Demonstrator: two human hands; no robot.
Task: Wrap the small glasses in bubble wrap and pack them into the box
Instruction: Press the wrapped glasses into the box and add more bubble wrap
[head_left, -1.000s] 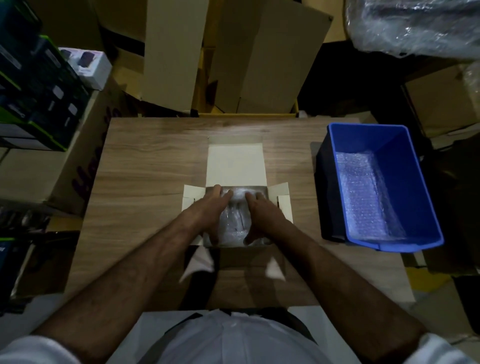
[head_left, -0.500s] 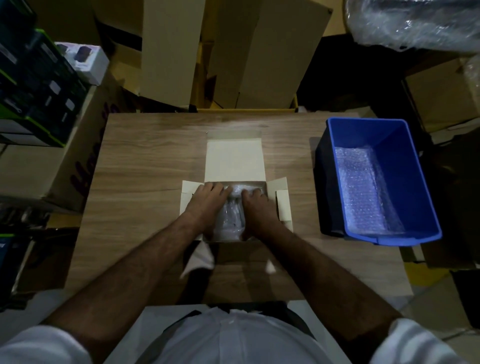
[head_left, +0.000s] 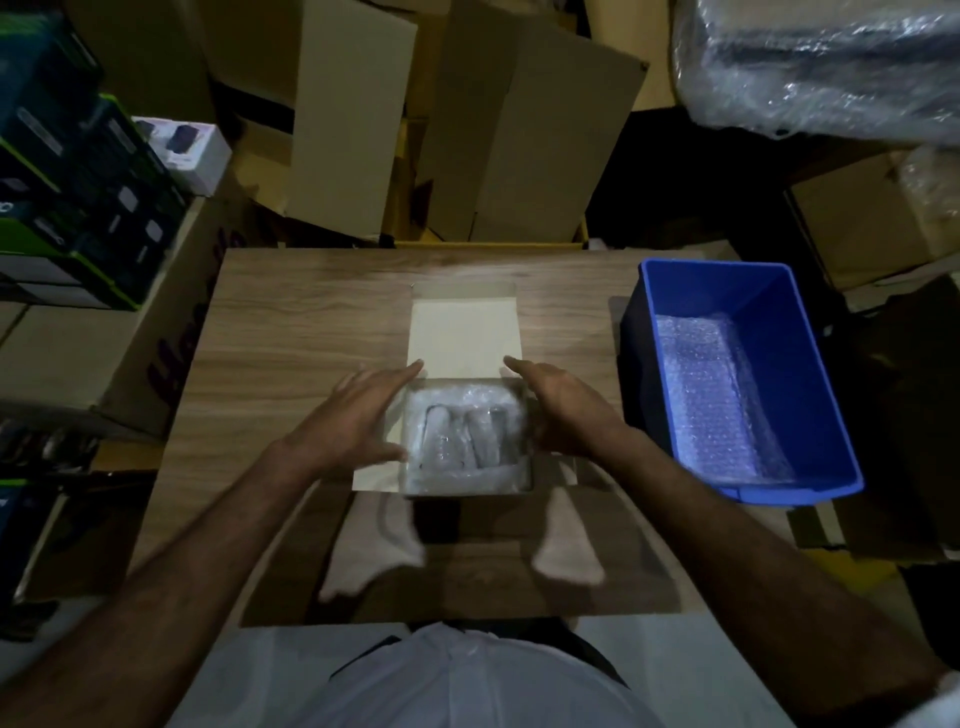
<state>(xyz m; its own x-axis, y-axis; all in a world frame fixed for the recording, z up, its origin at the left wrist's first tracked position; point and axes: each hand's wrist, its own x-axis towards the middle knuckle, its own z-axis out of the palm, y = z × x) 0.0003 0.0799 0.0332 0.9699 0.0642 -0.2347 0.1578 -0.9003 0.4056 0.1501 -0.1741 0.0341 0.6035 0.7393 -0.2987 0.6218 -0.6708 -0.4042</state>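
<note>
A small open cardboard box (head_left: 464, 338) sits in the middle of the wooden table (head_left: 291, 332), its lid flap lying flat toward the far side. Inside it lie glasses wrapped in bubble wrap (head_left: 462, 436), side by side. My left hand (head_left: 358, 415) hovers over the box's left side flap with straight fingers pointing forward. My right hand (head_left: 566, 410) mirrors it at the box's right side, fingers straight. Neither hand holds anything.
A blue plastic bin (head_left: 810, 364) with a sheet of bubble wrap (head_left: 711, 395) inside stands at the table's right edge. Flat cardboard sheets (head_left: 519, 135) lean behind the table. Stacked boxes (head_left: 78, 208) stand to the left. A plastic-wrapped bundle (head_left: 821, 57) lies at top right.
Both hands have come out of the box, where they pressed on the wrapped glasses, and moved apart to its left and right sides. The wrapped glasses now show.
</note>
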